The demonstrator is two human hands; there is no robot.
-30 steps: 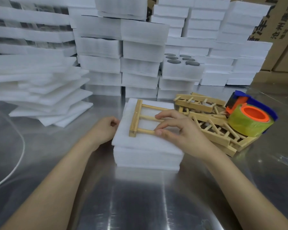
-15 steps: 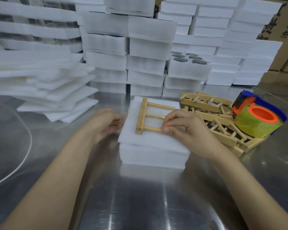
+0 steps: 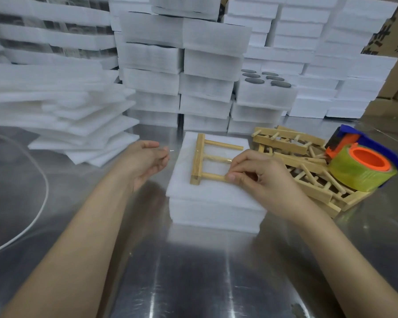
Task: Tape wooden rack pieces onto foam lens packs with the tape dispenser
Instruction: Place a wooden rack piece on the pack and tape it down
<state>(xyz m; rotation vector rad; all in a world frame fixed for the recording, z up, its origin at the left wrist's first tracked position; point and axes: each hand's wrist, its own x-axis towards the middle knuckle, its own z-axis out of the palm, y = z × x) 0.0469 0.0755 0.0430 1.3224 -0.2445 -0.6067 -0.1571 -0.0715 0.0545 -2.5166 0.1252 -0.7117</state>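
A white foam lens pack (image 3: pixel 207 203) lies on the steel table in front of me. On its top rests a wooden rack piece (image 3: pixel 199 160), a side bar with three dowels, with a strip of clear tape across it. My right hand (image 3: pixel 260 180) has curled fingers on the dowel ends at the piece's right side, thumb tip on the nearest dowel. My left hand (image 3: pixel 147 160) hovers just left of the pack, fingers relaxed and holding nothing. The tape dispenser (image 3: pixel 363 161), blue and orange with a yellow-green roll, sits on the rack pile at right.
A heap of wooden rack pieces (image 3: pixel 308 166) lies right of the pack. Stacks of foam packs (image 3: pixel 193 65) wall off the back; loose foam sheets (image 3: pixel 62 115) pile at left. Cardboard boxes (image 3: pixel 395 42) stand far right. A white cable (image 3: pixel 39 203) curves across the table at left.
My left hand has come off the pack's left edge and opened beside it. My right hand stays on the dowel ends.
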